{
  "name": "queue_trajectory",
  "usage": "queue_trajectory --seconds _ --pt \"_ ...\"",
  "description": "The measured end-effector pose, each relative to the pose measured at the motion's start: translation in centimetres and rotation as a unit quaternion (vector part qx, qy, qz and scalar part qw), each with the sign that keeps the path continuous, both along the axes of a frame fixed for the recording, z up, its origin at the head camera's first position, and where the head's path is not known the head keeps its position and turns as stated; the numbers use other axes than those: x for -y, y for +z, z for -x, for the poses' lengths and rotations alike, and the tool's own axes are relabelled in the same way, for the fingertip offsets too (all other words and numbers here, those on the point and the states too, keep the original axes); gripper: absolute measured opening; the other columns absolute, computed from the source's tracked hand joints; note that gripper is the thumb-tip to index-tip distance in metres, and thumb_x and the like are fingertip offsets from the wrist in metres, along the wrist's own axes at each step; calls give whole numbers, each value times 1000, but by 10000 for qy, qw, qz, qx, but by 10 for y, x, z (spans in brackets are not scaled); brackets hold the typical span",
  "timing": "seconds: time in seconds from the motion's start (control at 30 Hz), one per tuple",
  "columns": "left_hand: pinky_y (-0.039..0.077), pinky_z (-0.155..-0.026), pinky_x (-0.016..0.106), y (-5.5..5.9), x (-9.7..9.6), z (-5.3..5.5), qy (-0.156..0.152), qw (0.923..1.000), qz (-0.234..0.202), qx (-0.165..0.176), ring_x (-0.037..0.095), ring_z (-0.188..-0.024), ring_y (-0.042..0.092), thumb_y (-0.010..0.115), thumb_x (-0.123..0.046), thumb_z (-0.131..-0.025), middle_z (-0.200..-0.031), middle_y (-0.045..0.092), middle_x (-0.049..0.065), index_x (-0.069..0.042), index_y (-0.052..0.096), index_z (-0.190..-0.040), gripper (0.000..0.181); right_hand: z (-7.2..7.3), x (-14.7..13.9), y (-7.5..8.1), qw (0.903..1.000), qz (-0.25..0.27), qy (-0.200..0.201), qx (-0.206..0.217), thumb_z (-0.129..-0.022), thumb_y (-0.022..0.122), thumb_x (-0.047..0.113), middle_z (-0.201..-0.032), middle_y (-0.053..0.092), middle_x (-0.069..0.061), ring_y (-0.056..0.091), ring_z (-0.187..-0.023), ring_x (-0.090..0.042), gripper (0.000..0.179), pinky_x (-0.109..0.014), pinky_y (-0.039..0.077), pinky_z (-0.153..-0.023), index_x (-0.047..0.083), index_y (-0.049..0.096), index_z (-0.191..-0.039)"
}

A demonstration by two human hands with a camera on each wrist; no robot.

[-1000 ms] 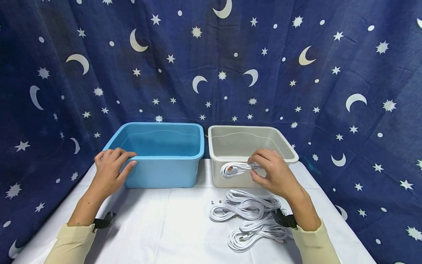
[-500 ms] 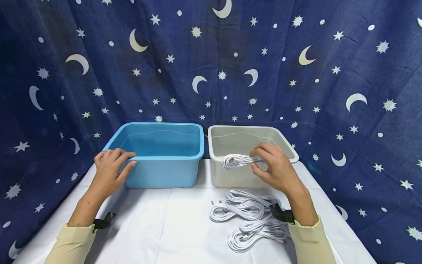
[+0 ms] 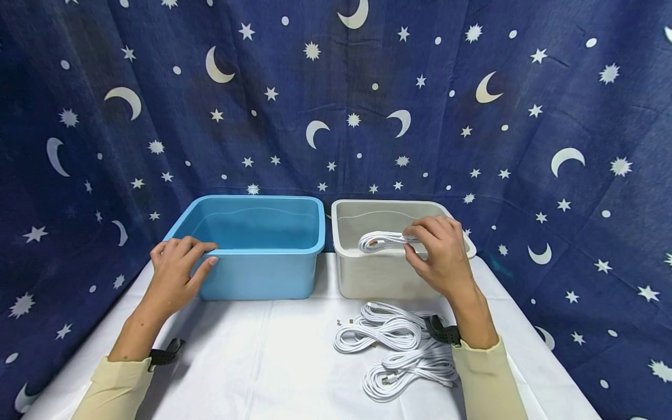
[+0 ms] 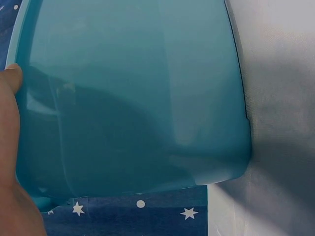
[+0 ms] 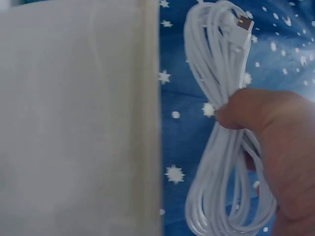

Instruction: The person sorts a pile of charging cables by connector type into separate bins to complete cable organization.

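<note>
My right hand (image 3: 442, 251) pinches a coiled white charging cable (image 3: 379, 241) at its middle, holding it over the front rim of the grey bin (image 3: 367, 281). In the right wrist view the thumb presses across the coil (image 5: 211, 59), and a metal plug (image 5: 244, 23) shows at its upper end. My left hand (image 3: 175, 273) grips the near left corner of the blue bin (image 3: 262, 277), fingers over the rim and thumb outside. The left wrist view shows the thumb (image 4: 14, 77) at the rim, beside the bin's outer wall. The grey bin's floor is hidden by its front wall.
Several more coiled white cables (image 3: 388, 332) lie in a pile on the white tablecloth (image 3: 283, 356) in front of the grey bin, partly under my right forearm. A dark blue curtain (image 3: 294, 64) with moons and stars stands behind both bins.
My right hand has risen and moved forward with the cable, from in front of the grey bin's wall to over its rim. The left hand keeps its place.
</note>
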State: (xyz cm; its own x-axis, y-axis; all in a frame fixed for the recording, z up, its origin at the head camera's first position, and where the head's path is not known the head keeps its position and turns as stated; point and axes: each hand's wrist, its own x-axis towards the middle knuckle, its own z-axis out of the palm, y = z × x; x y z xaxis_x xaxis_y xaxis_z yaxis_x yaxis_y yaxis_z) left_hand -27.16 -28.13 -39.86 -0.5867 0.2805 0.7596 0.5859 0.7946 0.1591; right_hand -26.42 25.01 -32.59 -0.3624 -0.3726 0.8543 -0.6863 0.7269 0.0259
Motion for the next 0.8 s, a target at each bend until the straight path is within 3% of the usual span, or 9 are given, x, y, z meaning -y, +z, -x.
queue_trajectory --seconds 0.3,0.8 --pt "20 -104 71 -1 2 1 -36 10000 -12 -24 37 -102 49 71 -18 -102 -105 62 10 -10 72 -124 23 14 0 -13 9998 44 -184 72 -81 80 2 -102 71 -10 62 -102 -35 19 -56 38 -89 6 76 -99" --pt "20 -104 71 0 1 1 1 10000 -7 10 37 -103 49 71 -17 -101 -107 62 10 -10 72 -124 23 20 1 -24 9997 78 -180 150 -79 84 0 -102 72 -9 62 -102 -35 22 -57 37 -92 7 77 -99"
